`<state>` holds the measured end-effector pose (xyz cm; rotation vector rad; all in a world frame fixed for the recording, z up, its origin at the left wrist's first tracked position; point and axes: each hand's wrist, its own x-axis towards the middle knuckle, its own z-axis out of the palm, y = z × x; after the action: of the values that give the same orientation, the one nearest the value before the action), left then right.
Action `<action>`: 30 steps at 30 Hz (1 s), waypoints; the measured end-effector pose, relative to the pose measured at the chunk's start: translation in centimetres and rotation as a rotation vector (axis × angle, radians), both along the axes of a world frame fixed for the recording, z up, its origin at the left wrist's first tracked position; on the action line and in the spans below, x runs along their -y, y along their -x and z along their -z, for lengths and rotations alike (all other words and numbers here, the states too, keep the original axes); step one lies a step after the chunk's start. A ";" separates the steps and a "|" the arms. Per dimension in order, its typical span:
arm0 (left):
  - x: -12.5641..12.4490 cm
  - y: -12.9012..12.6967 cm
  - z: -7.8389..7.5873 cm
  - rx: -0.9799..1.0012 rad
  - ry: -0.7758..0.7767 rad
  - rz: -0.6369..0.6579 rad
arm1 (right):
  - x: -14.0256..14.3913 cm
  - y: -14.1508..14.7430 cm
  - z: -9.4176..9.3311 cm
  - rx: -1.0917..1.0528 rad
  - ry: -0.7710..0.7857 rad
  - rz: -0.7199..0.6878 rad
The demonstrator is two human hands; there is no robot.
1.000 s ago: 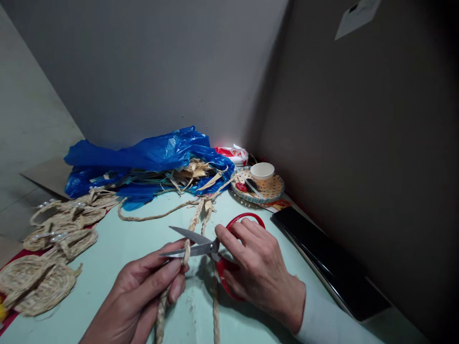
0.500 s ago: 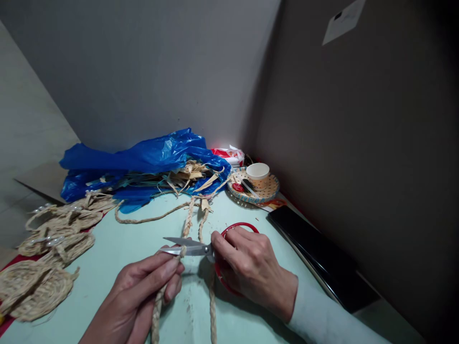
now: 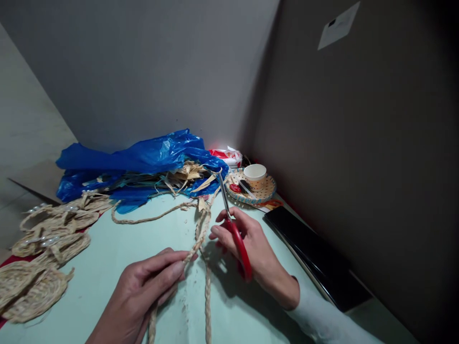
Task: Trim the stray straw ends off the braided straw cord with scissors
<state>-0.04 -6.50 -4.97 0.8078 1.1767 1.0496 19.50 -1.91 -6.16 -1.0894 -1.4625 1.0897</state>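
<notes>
Grey walls meet in a corner behind a pale green desk (image 3: 118, 248). Left hand (image 3: 143, 291) pinches the braided straw rope (image 3: 195, 241), grip clamped on it just above the desk. Right hand (image 3: 251, 248) has its grip closed around red-handled scissors (image 3: 234, 231), blades together, pointing away. Best to keep the rope taut and cut close to the pinch. Woven tray (image 3: 267, 193) holds a paper cup (image 3: 255, 174); blue bag (image 3: 143, 160) spills straw strips.

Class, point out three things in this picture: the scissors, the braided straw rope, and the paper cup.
scissors (image 3: 237, 239), head view, on the red handle.
braided straw rope (image 3: 196, 244), head view, on the braid beyond the left hand's fingertips.
paper cup (image 3: 255, 175), head view, on its side wall.
</notes>
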 end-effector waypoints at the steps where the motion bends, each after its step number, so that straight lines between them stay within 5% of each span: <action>1: 0.1 0.0 0.1 -0.050 -0.040 0.022 | 0.0 0.2 -0.2 -0.158 0.111 -0.065; 5: 0.1 0.3 1.0 -0.296 -0.156 0.034 | 0.4 0.8 -0.7 -0.538 0.304 -0.144; 10: 0.0 0.7 1.6 -0.411 -0.207 -0.081 | 0.8 1.0 -0.8 -0.622 0.303 -0.019; 20: 0.0 0.5 0.5 -0.090 -0.038 -0.197 | 1.2 1.1 -1.1 -0.616 0.270 0.036; 30: 0.0 0.2 -0.5 -0.024 0.138 0.014 | 0.8 1.1 -0.9 -0.612 0.217 -0.010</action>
<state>-0.27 -6.48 -4.45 0.7209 1.2482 0.9382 18.42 -2.67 -5.26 -0.7875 -0.8790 1.4554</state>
